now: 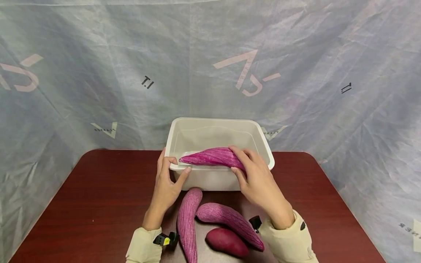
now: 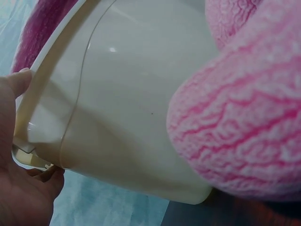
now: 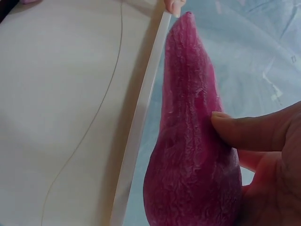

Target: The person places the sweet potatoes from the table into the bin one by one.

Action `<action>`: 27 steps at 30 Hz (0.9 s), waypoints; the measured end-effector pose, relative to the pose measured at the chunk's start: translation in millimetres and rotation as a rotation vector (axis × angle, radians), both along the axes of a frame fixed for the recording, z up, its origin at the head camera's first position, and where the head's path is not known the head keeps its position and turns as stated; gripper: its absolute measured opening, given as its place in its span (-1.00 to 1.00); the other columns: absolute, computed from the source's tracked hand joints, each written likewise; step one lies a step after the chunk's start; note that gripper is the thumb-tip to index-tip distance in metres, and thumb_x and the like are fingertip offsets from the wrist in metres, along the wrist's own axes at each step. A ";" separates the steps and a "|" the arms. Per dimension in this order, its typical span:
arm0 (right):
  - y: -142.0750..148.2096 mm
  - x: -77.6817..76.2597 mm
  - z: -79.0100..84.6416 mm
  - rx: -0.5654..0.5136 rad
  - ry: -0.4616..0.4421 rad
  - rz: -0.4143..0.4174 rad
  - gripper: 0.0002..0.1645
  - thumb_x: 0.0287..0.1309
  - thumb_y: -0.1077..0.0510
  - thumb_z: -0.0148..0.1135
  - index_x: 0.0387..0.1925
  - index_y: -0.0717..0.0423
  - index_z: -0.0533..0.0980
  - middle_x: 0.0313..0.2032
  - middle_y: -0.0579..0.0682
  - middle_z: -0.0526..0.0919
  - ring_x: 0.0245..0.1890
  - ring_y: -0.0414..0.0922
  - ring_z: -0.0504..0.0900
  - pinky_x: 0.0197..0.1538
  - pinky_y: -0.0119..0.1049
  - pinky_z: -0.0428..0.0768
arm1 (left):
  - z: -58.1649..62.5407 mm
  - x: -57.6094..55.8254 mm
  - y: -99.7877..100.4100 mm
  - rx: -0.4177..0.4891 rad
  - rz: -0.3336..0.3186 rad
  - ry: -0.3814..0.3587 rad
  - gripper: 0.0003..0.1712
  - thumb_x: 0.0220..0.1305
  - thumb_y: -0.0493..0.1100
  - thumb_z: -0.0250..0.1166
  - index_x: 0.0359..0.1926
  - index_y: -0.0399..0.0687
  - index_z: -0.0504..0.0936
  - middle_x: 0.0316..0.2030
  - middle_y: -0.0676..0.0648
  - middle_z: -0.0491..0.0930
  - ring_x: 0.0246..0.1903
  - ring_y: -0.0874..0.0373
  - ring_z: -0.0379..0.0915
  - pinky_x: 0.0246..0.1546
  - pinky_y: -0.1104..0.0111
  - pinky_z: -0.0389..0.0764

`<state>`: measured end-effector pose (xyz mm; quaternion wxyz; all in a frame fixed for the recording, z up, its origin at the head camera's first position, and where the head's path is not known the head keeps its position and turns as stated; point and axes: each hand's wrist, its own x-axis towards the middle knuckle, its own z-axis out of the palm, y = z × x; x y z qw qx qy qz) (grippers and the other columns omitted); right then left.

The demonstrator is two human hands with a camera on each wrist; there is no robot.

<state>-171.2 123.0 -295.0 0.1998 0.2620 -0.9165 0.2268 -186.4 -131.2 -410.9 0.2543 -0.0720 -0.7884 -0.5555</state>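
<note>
My right hand point(image 1: 260, 184) grips a long, wrinkled purple sweet potato point(image 1: 210, 157) by its thicker end. It lies nearly level over the front of a white plastic bin point(image 1: 210, 180), its thin tip pointing left. The right wrist view shows the thumb pressed along the side of this sweet potato point(image 3: 188, 141), beside the bin's rim point(image 3: 141, 108). At the bin's front left corner, my left hand point(image 1: 166, 188) holds the rim, thumb at the front and fingers around the side. The sweet potato's thick end is partly hidden by my right hand.
Between my forearms, in front of the bin, lie two long, curved, wrinkled purple sweet potatoes point(image 1: 187, 223) and a shorter, smoother dark red one point(image 1: 227, 242). The reddish-brown table point(image 1: 108, 197) meets a grey printed sheet point(image 1: 184, 73) behind the bin.
</note>
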 end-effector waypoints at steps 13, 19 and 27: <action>-5.5 -13.9 3.1 -0.001 0.019 0.001 -0.35 0.30 0.20 0.27 0.40 0.02 0.37 0.07 0.15 0.59 0.13 0.13 0.50 0.26 0.05 0.38 | 0.1 0.6 -0.3 -0.015 0.008 0.004 -0.54 0.27 -0.07 0.41 -0.11 -0.10 0.27 0.59 -0.14 -0.07 0.52 -0.17 0.03 0.34 -0.20 0.26; -8.4 -19.9 2.8 0.008 -0.008 -0.006 -0.34 0.30 0.19 0.26 0.40 -0.01 0.35 0.09 0.16 0.58 0.16 0.14 0.49 0.26 0.08 0.36 | -0.3 1.4 -0.5 -0.011 0.004 0.007 -0.53 0.26 -0.09 0.42 -0.11 -0.11 0.28 0.57 -0.16 -0.05 0.51 -0.16 0.04 0.36 -0.16 0.24; -11.7 -25.6 2.4 -0.005 -0.032 0.003 -0.35 0.31 0.18 0.26 0.40 -0.01 0.36 0.11 0.18 0.56 0.20 0.14 0.46 0.28 0.10 0.35 | 1.7 1.4 -0.6 -0.005 0.000 0.007 -0.53 0.26 -0.09 0.42 -0.11 -0.11 0.28 0.58 -0.16 -0.06 0.52 -0.17 0.03 0.38 -0.18 0.21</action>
